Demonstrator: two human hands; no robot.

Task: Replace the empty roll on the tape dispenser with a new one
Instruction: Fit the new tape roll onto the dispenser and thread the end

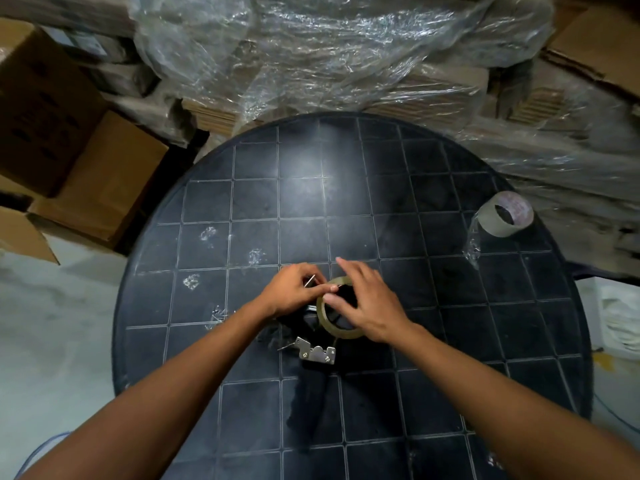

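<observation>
A black tape dispenser [317,355] with a metal bracket lies on the round dark table [450,341], its handle pointing toward me. A tan tape roll [325,315] sits on its hub. My right hand [367,303] rests over the roll, fingers spread across its top. My left hand [294,292] pinches something thin at the roll's upper left edge, beside a metal part of the dispenser. A second roll [504,216], whitish with a loose clear tail, stands at the table's right edge.
Cardboard boxes [69,150] stand on the floor at the left. Plastic-wrapped stacks of cardboard [329,57] crowd the far side of the table. Bits of tape residue [207,233] mark the tabletop. White items [620,317] lie on the floor to the right.
</observation>
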